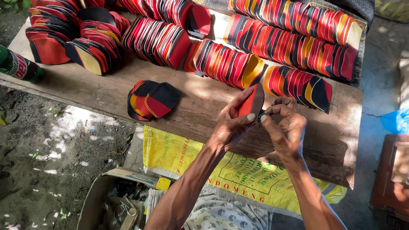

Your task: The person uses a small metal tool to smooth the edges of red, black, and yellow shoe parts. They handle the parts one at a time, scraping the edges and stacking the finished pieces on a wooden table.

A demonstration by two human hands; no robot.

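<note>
Red-black piece (252,103) between both hands' fingers (250,116)

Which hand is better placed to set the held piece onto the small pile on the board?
Probably the left hand: it grips the red-black piece and is nearer the pile. The right hand only pinches its edge.

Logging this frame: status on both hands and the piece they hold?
Left hand grips red-and-black flat piece, thumb on its lower edge. Right hand pinches at the same edge. Wooden board below; small pile of pieces lies apart, nothing blocking.
</note>
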